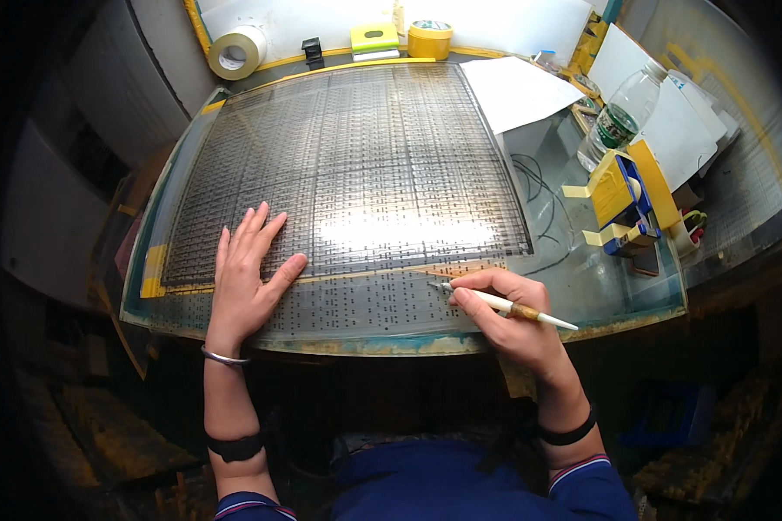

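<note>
A large transparent film (pixel 339 165) printed with dense rows of small dark marks lies on a glass-topped table. My left hand (pixel 250 276) rests flat on its lower left part, fingers spread. In my right hand (pixel 517 321) is a slim white pen-like tool (pixel 498 302) with a brown wrapped band and a thin metal tip. The fingers pinch it near the tip, which points left at the film's lower edge; whether it touches the surface I cannot tell. Yellow tape (pixel 154 271) holds the film's lower left corner.
Along the back stand a tape roll (pixel 237 54), a black clip (pixel 312 50), a yellow-green box (pixel 374 36) and a yellow tub (pixel 430 40). At right are white paper (pixel 521 89), a clear bottle (pixel 621 117), a blue tape dispenser (pixel 630 204) and a thin dark cord (pixel 543 187).
</note>
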A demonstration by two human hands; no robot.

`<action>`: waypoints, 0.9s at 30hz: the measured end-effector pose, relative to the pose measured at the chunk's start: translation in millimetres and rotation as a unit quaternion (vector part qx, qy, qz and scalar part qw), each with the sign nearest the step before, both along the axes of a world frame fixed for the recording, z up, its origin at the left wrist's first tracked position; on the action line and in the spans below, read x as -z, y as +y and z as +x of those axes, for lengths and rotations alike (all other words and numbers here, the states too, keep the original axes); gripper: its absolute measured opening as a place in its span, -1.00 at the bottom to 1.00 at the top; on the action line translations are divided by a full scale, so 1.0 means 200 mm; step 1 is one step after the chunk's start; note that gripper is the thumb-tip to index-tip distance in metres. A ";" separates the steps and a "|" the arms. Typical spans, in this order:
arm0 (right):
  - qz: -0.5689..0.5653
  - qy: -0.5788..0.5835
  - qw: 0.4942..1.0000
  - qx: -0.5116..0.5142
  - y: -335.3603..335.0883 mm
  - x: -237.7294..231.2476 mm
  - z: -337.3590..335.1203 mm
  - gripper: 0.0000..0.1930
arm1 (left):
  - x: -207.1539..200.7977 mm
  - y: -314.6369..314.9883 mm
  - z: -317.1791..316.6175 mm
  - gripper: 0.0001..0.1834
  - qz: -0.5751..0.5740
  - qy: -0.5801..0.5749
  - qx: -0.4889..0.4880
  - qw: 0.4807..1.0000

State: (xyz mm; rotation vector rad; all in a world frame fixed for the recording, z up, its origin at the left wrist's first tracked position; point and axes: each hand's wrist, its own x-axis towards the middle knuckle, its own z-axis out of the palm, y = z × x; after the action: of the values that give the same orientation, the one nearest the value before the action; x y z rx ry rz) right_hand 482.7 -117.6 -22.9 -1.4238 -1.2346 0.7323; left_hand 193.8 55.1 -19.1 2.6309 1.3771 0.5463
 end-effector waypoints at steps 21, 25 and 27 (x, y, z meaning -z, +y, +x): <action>0.031 0.168 0.985 -0.012 -0.13 -0.18 0.03 -0.81 | 0.00 -0.07 -0.05 -0.30 0.003 0.048 0.008 0.999; -0.082 0.111 0.989 -0.050 -0.05 -0.14 -0.01 -0.85 | -0.02 -0.11 -0.06 -0.30 -0.001 0.036 0.008 0.999; -0.067 0.076 0.994 -0.044 -0.02 -0.07 -0.02 -0.88 | -0.03 -0.11 -0.04 -0.30 -0.005 0.023 0.010 1.000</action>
State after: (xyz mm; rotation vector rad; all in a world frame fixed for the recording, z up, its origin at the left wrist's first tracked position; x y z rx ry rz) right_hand 479.6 -121.9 -8.1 -1.4008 -1.1528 0.9826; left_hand 186.0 32.2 -13.3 2.6626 1.3605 0.4770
